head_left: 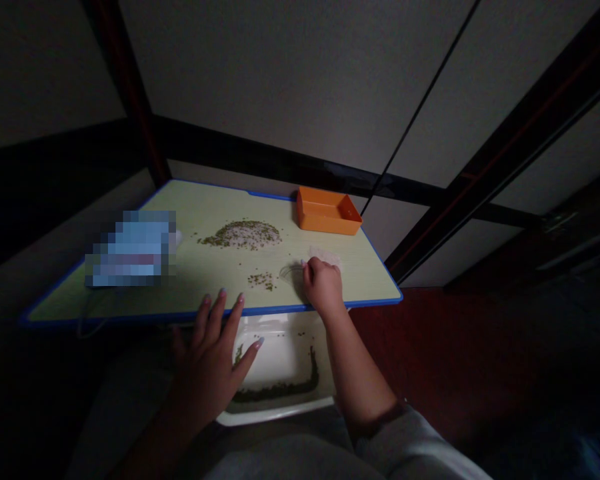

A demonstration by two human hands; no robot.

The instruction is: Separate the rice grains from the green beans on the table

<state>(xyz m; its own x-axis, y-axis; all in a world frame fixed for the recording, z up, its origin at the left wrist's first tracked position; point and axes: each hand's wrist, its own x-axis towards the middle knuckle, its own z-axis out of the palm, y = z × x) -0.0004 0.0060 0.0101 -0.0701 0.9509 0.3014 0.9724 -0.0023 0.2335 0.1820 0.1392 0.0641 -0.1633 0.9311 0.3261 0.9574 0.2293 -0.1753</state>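
Note:
My right hand (323,287) is closed just above the right part of the pale table (215,273), its fingertips pinched together. A thin, see-through curved shape (291,272) shows beside those fingers; whether they grip it I cannot make out. Left of it lies a small scatter of green and pale grains (263,281). Behind the hand is a whitish patch of fine grains (330,256), partly covered. My left hand (213,357) is open, fingers spread toward the table's front edge, thumb over the white tub (275,417). Green grains (280,391) line the tub's walls.
A larger mound of mixed green and pale grains (245,235) lies at mid-table. An orange rectangular box (327,222) stands at the back right corner. On the left is a blurred-out light blue object (135,250). Panelled walls rise behind the table.

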